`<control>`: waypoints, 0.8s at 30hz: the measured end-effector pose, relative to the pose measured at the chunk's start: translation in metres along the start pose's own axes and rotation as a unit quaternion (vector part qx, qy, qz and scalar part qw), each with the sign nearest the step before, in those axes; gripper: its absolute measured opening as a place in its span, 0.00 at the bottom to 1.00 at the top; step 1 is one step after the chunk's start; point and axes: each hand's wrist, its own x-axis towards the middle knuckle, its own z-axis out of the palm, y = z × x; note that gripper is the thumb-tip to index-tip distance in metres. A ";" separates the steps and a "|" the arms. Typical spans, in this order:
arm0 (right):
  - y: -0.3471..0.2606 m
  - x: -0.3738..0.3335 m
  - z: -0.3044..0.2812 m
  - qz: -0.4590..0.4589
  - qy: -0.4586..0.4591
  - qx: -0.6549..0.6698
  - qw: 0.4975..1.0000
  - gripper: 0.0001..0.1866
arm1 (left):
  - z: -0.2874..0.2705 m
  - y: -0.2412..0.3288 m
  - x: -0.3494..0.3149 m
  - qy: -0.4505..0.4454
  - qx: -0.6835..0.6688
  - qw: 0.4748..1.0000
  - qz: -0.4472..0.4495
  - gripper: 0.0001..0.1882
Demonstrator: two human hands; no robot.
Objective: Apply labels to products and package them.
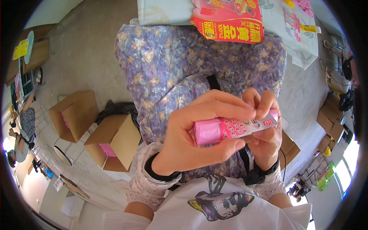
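A roll of pink plastic bags (209, 133) lies nearly level in front of my chest, between both hands. Around its middle and right part runs a printed label band, white and pink with a heart pattern. My left hand (188, 119) is closed round the roll's left part, fingers over the top and thumb along the near side. My right hand (265, 151) grips the right end, its fingers bent over the label and its thumb against the near side. The label's underside is hidden.
Purple flowered cloth (153, 65) covers my lap. Ahead, a table with a pale cover (165, 11) bears a red and yellow printed package (230, 23), a glue tube (310, 28) and pink labels (293, 25). Cardboard boxes (124, 134) with pink contents stand at left. Another person (27, 126) is far left.
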 end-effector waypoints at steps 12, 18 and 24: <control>0.003 0.000 -0.003 -0.091 0.006 -0.150 0.984 0.16 | 0.002 0.028 -0.004 0.091 -0.001 0.979 -0.180 0.22; 0.005 0.000 0.000 -0.093 0.021 -0.167 0.981 0.16 | 0.004 0.025 -0.006 0.106 -0.009 0.980 -0.166 0.22; 0.004 0.001 0.000 -0.073 0.022 -0.125 0.989 0.16 | 0.002 0.026 -0.005 0.097 -0.002 0.982 -0.163 0.23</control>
